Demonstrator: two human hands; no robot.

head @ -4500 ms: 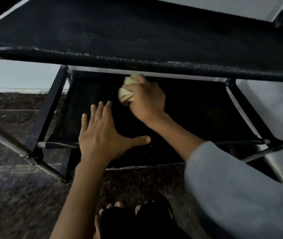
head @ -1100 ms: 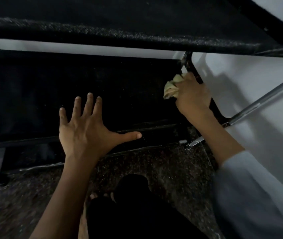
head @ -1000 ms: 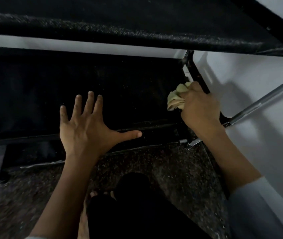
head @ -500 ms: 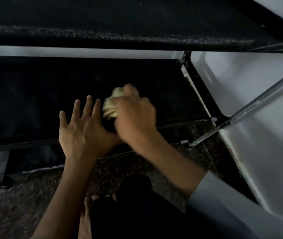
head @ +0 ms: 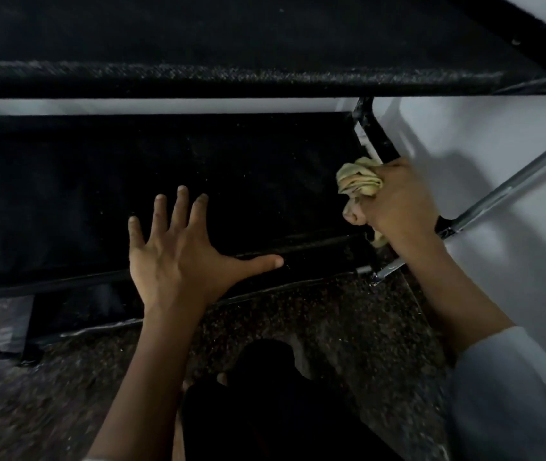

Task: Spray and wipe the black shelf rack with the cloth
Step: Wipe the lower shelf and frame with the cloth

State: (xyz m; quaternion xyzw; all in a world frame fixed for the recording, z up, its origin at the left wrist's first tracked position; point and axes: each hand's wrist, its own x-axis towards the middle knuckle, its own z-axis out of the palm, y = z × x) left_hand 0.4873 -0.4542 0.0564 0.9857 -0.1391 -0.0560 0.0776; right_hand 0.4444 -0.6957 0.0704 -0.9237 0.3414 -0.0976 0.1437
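Hands first: your left hand (head: 178,257) lies flat on the lower shelf (head: 132,194) of the black shelf rack (head: 231,74), with the fingers spread wide and straight and the thumb pointing out to the right along the front bar (head: 315,244). It holds nothing. Your right hand (head: 395,201) is curled tight round the cloth (head: 360,181), a pale yellow bunch that pokes out of the top of your fist, with a small bit hanging out below. That hand is at the right end of the lower shelf, near the front corner, just beside the black side bar (head: 370,128). A grey sleeve (head: 514,394) covers your right arm above the wrist. The lower shelf is dark cloth with tiny pale specks on it. The upper shelf runs across the top of the view, and its front edge looks rough and speckled. A shiny metal rod (head: 498,194) slants up to the right from the front corner. Under you is a dark speckled floor (head: 331,314). A pale wall (head: 514,261) stands on the right and behind the rack. Your bare toes (head: 221,379) show a little near the bottom.
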